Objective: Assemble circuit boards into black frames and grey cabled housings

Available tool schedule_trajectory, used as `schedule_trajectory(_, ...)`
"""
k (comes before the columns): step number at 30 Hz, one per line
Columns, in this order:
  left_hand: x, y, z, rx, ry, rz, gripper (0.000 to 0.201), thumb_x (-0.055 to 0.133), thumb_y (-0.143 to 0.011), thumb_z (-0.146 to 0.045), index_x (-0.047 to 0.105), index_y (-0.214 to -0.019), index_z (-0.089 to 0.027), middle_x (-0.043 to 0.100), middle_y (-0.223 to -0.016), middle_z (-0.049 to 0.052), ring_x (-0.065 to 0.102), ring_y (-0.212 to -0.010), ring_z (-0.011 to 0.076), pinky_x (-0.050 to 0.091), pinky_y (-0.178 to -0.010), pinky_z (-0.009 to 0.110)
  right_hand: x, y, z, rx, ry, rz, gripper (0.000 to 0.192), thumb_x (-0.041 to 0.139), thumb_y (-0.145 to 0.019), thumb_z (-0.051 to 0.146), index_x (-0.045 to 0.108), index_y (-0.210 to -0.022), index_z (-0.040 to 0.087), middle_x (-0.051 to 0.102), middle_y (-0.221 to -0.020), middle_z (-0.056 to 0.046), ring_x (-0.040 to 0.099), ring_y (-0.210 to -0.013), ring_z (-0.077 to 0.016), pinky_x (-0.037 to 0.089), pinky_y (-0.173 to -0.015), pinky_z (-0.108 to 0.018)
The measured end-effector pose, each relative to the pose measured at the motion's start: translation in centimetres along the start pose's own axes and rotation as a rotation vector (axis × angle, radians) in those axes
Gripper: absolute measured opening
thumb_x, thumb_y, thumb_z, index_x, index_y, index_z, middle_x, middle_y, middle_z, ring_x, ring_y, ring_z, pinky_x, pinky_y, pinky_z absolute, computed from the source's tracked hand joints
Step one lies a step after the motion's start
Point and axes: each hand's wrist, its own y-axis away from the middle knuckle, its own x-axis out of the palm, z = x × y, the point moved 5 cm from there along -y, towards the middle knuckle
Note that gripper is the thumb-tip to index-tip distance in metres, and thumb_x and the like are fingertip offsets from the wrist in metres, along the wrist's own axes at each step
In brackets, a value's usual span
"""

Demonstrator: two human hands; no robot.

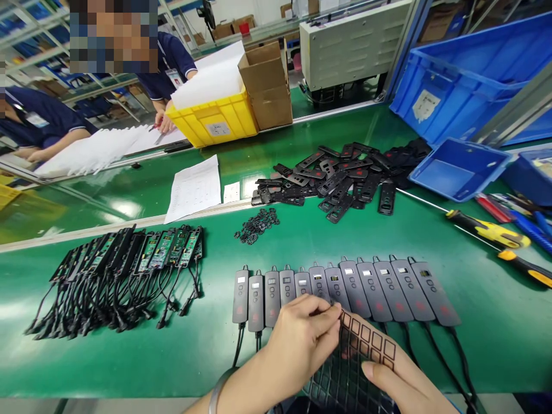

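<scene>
My right hand [394,382] holds a clear sheet of black-outlined rectangular stickers [366,333], its thumb pressed flat on the face. At the sheet's upper left corner, the thumb and fingers of my left hand [304,330] are pinched together; whether a single sticker is between them is hidden. Below the sheet hangs a dark gridded part [336,382], partly covered by my hands. Just beyond lies a row of grey handheld controllers [349,282] with small display windows, buttons and black cables. My left hand overlaps the lower ends of several middle ones.
Open circuit-board units [159,250] with cables lie left. Small black parts [259,224] and piled black casings [340,178] lie behind the row. Two screwdrivers [487,227], a blue tray [461,167] and a blue crate [452,86] are right. People work beyond a yellow bin [215,121].
</scene>
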Motion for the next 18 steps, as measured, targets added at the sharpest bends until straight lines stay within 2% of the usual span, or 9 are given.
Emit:
schedule_trajectory(3, -0.6, -0.7, 1.5, 0.007, -0.003, -0.019, 0.018, 0.055, -0.09, -0.013, 0.069, -0.099, -0.018, 0.064, -0.087, 0.001, 0.058, -0.074, 0.0099, 0.049, -0.063, 0.021, 0.1, -0.3, 0.5, 0.081, -0.133, 0.004, 0.05, 0.048, -0.092, 0.048, 0.046, -0.139, 0.031, 0.035, -0.147, 0.002, 0.028, -0.136, -0.0267, 0.027, -0.113, -0.039)
schedule_trajectory(6, -0.9, -1.1, 3.3, 0.126, -0.303, -0.019, 0.018, 0.052, -0.091, -0.013, 0.066, -0.101, -0.013, 0.064, -0.093, 0.005, 0.057, -0.079, 0.016, 0.051, -0.069, 0.03, 0.3, -0.6, 0.7, 0.143, -0.204, 0.085, 0.052, 0.046, -0.092, 0.052, 0.043, -0.141, 0.035, 0.041, -0.142, 0.001, 0.046, -0.12, -0.0274, 0.041, -0.103, -0.038)
schedule_trajectory(8, -0.5, -1.2, 4.0, 0.196, -0.483, 0.035, 0.02, 0.047, -0.093, -0.013, 0.063, -0.103, -0.008, 0.064, -0.095, 0.008, 0.056, -0.081, 0.0191, 0.053, -0.069, 0.033, 0.2, -0.6, 0.7, 0.161, -0.198, 0.089, 0.052, 0.045, -0.092, 0.053, 0.041, -0.141, 0.036, 0.044, -0.138, 0.001, 0.05, -0.114, -0.0262, 0.041, -0.103, -0.038)
schedule_trajectory(11, 0.1, -1.3, 4.1, 0.275, -0.631, 0.091, 0.024, 0.04, -0.095, -0.013, 0.061, -0.104, -0.005, 0.063, -0.099, 0.011, 0.055, -0.085, 0.021, 0.054, -0.07, 0.033, 0.0, -0.5, 0.5, 0.192, -0.181, 0.041, 0.05, 0.045, -0.091, 0.05, 0.044, -0.139, 0.037, 0.044, -0.137, 0.002, 0.044, -0.121, -0.0275, 0.036, -0.106, -0.039)
schedule_trajectory(14, 0.3, -1.2, 3.6, 0.322, -0.714, 0.097, 0.028, 0.034, -0.096, -0.012, 0.06, -0.103, -0.004, 0.063, -0.097, 0.012, 0.055, -0.086, 0.0211, 0.055, -0.072, 0.034, 0.2, -0.4, 0.7, 0.182, -0.189, 0.049, 0.051, 0.045, -0.09, 0.051, 0.045, -0.139, 0.037, 0.042, -0.14, 0.003, 0.036, -0.129, -0.0281, 0.034, -0.108, -0.04)
schedule_trajectory(18, 0.2, -1.2, 3.8, 0.328, -0.731, 0.103, 0.029, 0.033, -0.096, -0.012, 0.06, -0.105, -0.003, 0.063, -0.098, 0.013, 0.056, -0.085, 0.021, 0.055, -0.071, 0.034, 0.3, -0.4, 1.4, 0.125, -0.197, 0.052, 0.052, 0.044, -0.09, 0.048, 0.046, -0.139, 0.029, 0.047, -0.136, -0.002, 0.042, -0.125, -0.0279, 0.037, -0.106, -0.037)
